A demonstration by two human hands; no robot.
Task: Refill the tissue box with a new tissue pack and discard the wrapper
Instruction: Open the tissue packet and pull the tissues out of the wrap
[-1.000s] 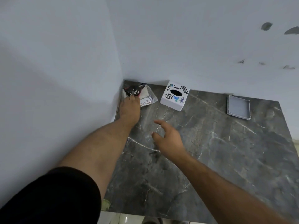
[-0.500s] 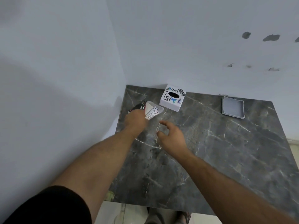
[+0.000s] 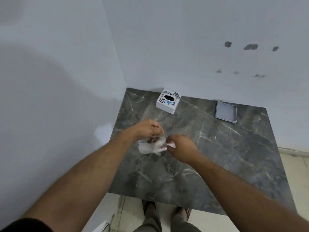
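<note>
While the pack [image 3: 151, 145] sits blurred between both hands over the table's [image 3: 217, 164] left-middle, whether it rests on the stone or hangs just above can't be told. Left hand [image 3: 148, 129] is curled, fingertips pinching the pack's top edge. Right hand [image 3: 179, 147] is curled too, thumb and fingers nipping the film at the pack's right end. Looks like the start of tearing the wrapper open; it seems to be still on, though blur hides detail

Risks, judged from this:
- film is thin and slick, so a pull from two small pinches could slip off or stretch without tearing
- a hard sideways yank could rip the film all at once and drag tissues out, scattering or creasing the stack
- pinching too deep grabs tissues along with film and tears them
- pack is soft, so squeezing bends the stack and makes it harder to seat in the box

Box [image 3: 168, 100] stands well apart at the back by the wall, oval slot up, white with stickers. Nothing shows how it opens, so loading may need it lifted or flipped. Grey tray [image 3: 226, 111] lies further right, also near the wall, possibly the box's base, can't confirm. No bin in view, so the wrapper's drop spot is unknown and loose film could slide off the table edge near the person's feet [image 3: 167, 213]
</note>
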